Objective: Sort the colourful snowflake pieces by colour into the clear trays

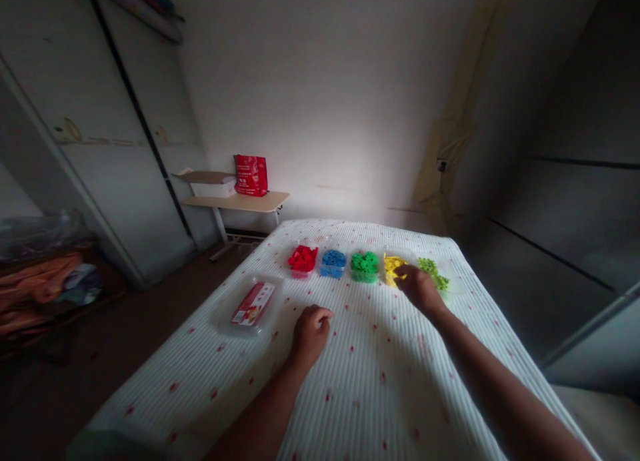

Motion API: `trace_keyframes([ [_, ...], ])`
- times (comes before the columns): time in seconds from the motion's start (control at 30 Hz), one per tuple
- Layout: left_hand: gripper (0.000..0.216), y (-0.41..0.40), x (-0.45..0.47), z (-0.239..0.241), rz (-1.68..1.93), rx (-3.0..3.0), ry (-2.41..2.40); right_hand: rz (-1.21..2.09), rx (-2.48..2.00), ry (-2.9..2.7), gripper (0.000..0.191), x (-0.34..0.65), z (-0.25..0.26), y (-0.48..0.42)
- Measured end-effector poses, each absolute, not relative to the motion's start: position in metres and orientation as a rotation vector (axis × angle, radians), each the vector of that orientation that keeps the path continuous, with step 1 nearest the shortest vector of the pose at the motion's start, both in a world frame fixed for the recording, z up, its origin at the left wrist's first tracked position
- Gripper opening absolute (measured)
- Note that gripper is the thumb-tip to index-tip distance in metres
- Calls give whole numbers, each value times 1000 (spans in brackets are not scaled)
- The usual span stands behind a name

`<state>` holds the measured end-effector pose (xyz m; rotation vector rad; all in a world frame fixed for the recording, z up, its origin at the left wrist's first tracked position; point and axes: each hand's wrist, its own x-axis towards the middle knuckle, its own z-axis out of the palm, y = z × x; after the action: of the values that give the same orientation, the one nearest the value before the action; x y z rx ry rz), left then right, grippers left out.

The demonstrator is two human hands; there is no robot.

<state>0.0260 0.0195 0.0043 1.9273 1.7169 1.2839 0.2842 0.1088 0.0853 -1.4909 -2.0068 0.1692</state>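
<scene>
My right hand (419, 289) reaches to a clear tub of yellow plastic pieces (393, 266), its curled fingertips at the tub's right side; anything between them is hidden. Left of it stand tubs of green pieces (365, 264), blue pieces (333, 261) and red pieces (303, 257). Lime-green pieces (433, 273) sit in a clear container just beyond my right hand, partly covered by it. My left hand (311, 331) is closed above the striped cover in front of the blue tub, and I cannot make out anything in its fingers.
A clear plastic box with a red and white label (254, 305) lies left of my left hand on the striped, red-dotted bed cover (350, 381). Behind, a small table (250, 202) carries a red bag (251, 175) and a white box (213, 186). Wardrobes (145, 141) stand at left.
</scene>
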Motion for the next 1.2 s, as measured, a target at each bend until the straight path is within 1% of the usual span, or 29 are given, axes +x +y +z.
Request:
trace_keyframes([
  [0.13,26,18,24,5,1240,2050,1777,211,-1354,-2226,21,281,43,74],
  [0.23,28,24,16,20,1126,2128,1927,215,-1296,-2356,23,285,24,53],
  [0.33,29,39,2,46,953,2153,2147,191,-1285,-2354,26,287,17,44],
  [0.47,25,69,-17,76,600,2187,2414,151,-1300,-2344,26,285,12,46],
  [0.57,22,85,-24,83,373,2198,2454,126,-1308,-2346,27,284,9,48],
  [0.67,21,94,-27,80,255,2176,2417,122,-1317,-2331,27,284,8,48],
  [0.87,26,100,-29,74,264,2173,2445,99,-1337,-2327,27,283,8,47],
  [1.03,22,106,-36,75,295,2168,2420,91,-1343,-2339,26,284,6,48],
  [1.2,18,113,-50,76,440,2204,2331,74,-1337,-2340,24,285,3,49],
])
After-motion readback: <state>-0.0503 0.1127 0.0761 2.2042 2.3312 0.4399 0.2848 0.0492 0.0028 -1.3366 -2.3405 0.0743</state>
